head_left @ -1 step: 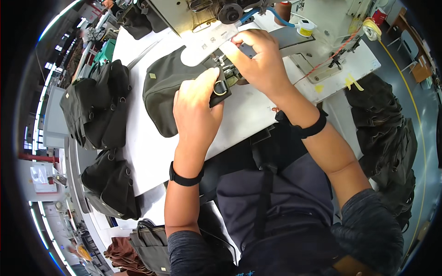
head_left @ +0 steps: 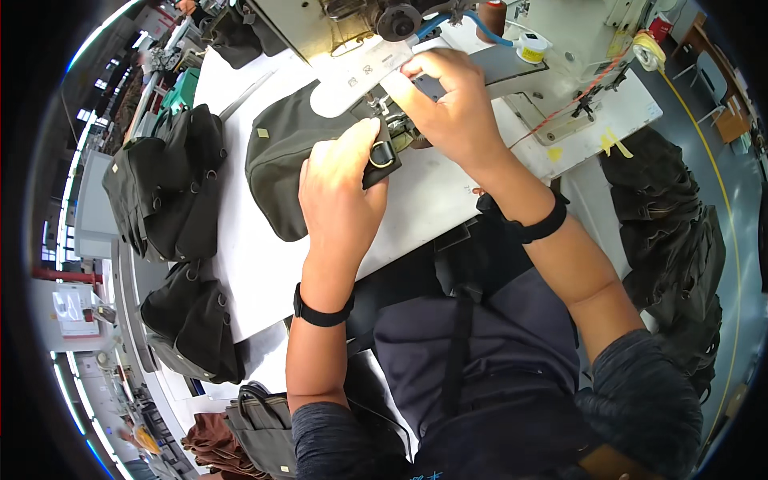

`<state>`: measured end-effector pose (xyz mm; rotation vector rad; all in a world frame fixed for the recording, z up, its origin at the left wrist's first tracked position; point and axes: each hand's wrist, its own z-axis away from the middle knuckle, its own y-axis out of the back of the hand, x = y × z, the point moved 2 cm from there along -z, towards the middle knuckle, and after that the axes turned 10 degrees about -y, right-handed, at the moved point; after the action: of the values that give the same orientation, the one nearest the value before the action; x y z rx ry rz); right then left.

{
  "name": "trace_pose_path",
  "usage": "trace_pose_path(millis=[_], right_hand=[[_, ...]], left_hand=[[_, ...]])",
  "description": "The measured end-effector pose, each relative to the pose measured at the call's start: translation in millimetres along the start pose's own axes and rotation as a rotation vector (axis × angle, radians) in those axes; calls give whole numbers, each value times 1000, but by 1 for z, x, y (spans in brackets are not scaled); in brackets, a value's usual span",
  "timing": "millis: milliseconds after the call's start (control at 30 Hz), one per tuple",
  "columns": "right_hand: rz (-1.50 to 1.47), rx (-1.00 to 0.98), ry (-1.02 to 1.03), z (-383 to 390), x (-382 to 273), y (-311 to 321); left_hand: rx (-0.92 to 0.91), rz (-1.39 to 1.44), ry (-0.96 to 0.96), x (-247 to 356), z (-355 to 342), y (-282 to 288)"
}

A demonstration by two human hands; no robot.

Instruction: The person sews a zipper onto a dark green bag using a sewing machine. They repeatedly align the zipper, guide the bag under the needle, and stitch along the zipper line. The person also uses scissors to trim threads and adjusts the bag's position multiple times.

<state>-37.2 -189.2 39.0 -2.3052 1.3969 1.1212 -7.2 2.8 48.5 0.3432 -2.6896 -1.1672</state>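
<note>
My left hand (head_left: 340, 180) is closed on a dark olive fabric bag (head_left: 280, 152), gripping its edge beside a short strap tab with a metal D-ring (head_left: 382, 154). The bag lies on the white table, its right end up against the presser foot (head_left: 382, 106) of a sewing machine (head_left: 340, 40). Just to the right of the foot is my right hand (head_left: 452, 104), thumb and fingers pinched together by the machine's pale rounded arm plate (head_left: 360, 76). What sits between those fingertips, if anything, is too small to make out.
Several dark bags (head_left: 168, 188) are piled along the table's left side. A brown thread cone (head_left: 491, 22) and a white spool (head_left: 531, 48) stand behind the machine arm. More dark fabric pieces (head_left: 668, 240) hang at the right. A grey-green handled bag (head_left: 260, 428) sits at lower left.
The bag and my left hand have shifted very slightly to the left. My right hand keeps its pinch in nearly the same spot.
</note>
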Motion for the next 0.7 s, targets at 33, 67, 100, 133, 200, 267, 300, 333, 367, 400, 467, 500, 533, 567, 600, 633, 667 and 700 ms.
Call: trace_pose_path(millis=[33,67,100,133,200,267,300,333,367,400,467,500,533,567,600,633,667,700], right_hand=[[95,39,13,1,1,0],[199,80,21,4,2,3],[236,142,66,10,11,-2],[281,167,78,13,15,-5],[351,226,111,14,10,-11],[298,225,117,18,5,-9],[242,224,146,20,5,-2],[187,223,174,23,6,8],[197,218,151,34,-9,26],[33,116,-58,53,-14,44],[-305,-99,-480,91,-15,63],[-359,-142,-532,101,-7,61],[-417,-185,-584,114,3,56],[-487,-221,-634,119,5,50],[-493,-196,-573,121,4,49],[-497,-170,-512,122,2,46],[-505,-148,-451,121,-3,43],[-565,-144,-463,118,-7,42]], left_hand=[[8,-2,-5,-1,-1,-1],[11,5,-13,0,0,-2],[-6,-8,-9,0,0,-3],[-7,4,-5,2,0,-6],[-6,5,-2,4,-1,-6],[8,28,-14,2,-2,-5],[15,32,-21,0,-1,-6],[22,38,-28,-1,1,-7],[7,38,-39,-4,4,-7],[12,33,-48,-5,4,-7],[11,22,-60,-3,8,-6],[-11,22,-45,3,5,-8],[-2,26,-43,5,7,-12],[0,22,-48,3,9,-14],[3,17,-53,2,10,-14],[-22,-9,-36,4,11,-12],[-17,-13,-53,5,12,-9],[-12,-17,-71,4,14,-7]])
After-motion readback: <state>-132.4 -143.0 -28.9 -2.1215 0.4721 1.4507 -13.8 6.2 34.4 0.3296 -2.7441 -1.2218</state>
